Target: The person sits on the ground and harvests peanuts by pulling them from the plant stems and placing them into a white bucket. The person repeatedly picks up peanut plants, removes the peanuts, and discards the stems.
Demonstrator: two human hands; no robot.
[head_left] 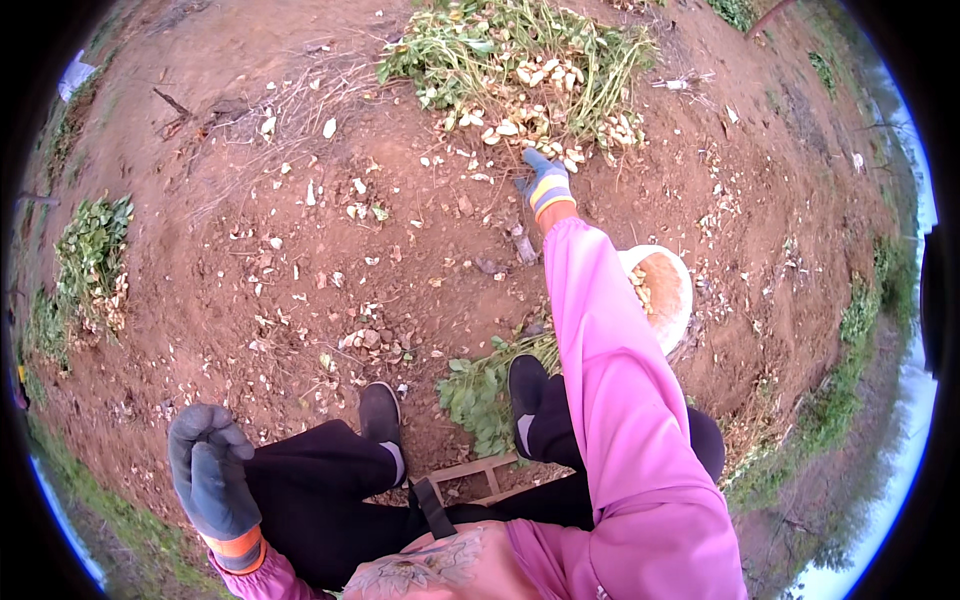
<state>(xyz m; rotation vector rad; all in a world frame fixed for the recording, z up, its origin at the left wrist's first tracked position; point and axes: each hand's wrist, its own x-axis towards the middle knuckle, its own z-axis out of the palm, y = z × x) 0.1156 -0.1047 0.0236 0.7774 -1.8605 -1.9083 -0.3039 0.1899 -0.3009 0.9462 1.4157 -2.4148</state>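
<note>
My right hand [546, 180], in a blue-grey coated work glove with an orange and yellow cuff, reaches out to the near edge of a heap of uprooted peanut plants [517, 52]. Its thumb and forefinger are apart, close to pale peanut pods [551, 147] still among the roots and stems. Down at the left, beside my knee, my left hand [210, 469] wears a matching glove. Its fingers are curled, and the inside of the grip is hidden. Under my right forearm stands a white bucket [679, 300] with some peanut pods [640, 289] inside, partly covered by the pink sleeve.
Leafy stems [480, 397] lie between my dark shoes, in front of a wooden slatted frame [469, 472]. Another heap of peanut plants [94, 259] rests far left. Dry leaves and bits litter the reddish soil [442, 292]. Dry stalks [277, 120] lie left of the main heap.
</note>
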